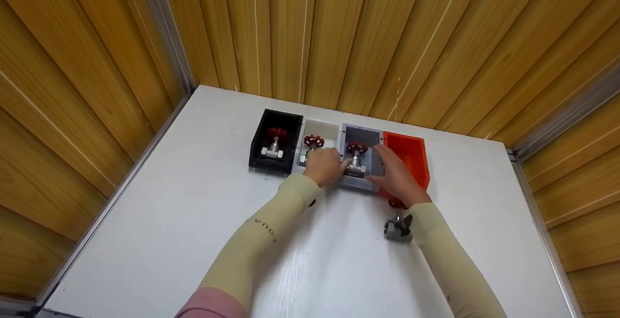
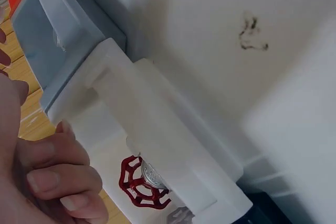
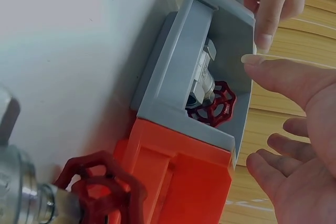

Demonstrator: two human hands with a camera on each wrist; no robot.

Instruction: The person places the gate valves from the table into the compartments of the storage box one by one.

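Note:
Over the white bin (image 1: 323, 125), my left hand (image 1: 323, 165) has its fingers loosely curled with nothing seen in them. Its thumb points toward the grey bin (image 3: 176, 61); whether it touches the rim I cannot tell. My right hand (image 1: 395, 175) is spread beside the grey bin, thumb and fingers apart, holding nothing. A metal valve with a dark red handwheel (image 3: 215, 106) lies inside the grey bin. The white bin has a similar valve with a red handwheel (image 2: 144, 184), partly hidden by its front wall.
A black bin (image 1: 259, 138) with another red-wheeled valve (image 1: 272, 152) ends the row at left. At right stands an orange bin (image 1: 417, 158). A loose valve (image 1: 397, 230) lies on the white table (image 1: 193, 201) in front of it. Wood-panelled walls (image 1: 319, 41) enclose the table.

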